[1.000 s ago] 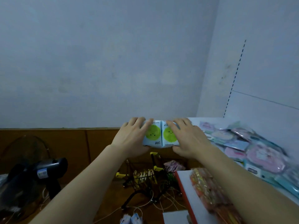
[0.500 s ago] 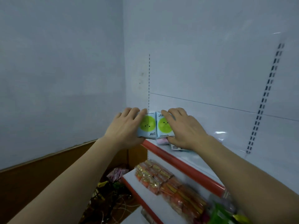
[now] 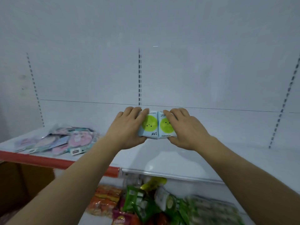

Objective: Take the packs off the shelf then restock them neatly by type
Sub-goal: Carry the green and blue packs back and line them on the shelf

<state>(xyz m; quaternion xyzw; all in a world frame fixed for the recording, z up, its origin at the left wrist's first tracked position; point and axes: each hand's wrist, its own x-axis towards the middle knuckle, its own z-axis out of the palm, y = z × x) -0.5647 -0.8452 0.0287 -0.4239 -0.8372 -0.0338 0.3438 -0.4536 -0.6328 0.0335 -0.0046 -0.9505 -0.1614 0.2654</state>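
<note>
Both hands, left hand (image 3: pixel 129 127) and right hand (image 3: pixel 185 127), grip two green-faced packs (image 3: pixel 156 125) side by side above the bare shelf (image 3: pixel 211 143); they should land together, square, well apart from the mixed pile (image 3: pixel 55 140).

The two green-dot packs (image 3: pixel 156 125) show a soft, smooth plastic wrap with a faint sheen. Beneath them the white shelf (image 3: pixel 211 153) looks like painted metal, glossy enough to mirror light (a pale glare patch just below the packs). Left of the packs, the pastel packs (image 3: pixel 65 140) glint like clear film.
</note>
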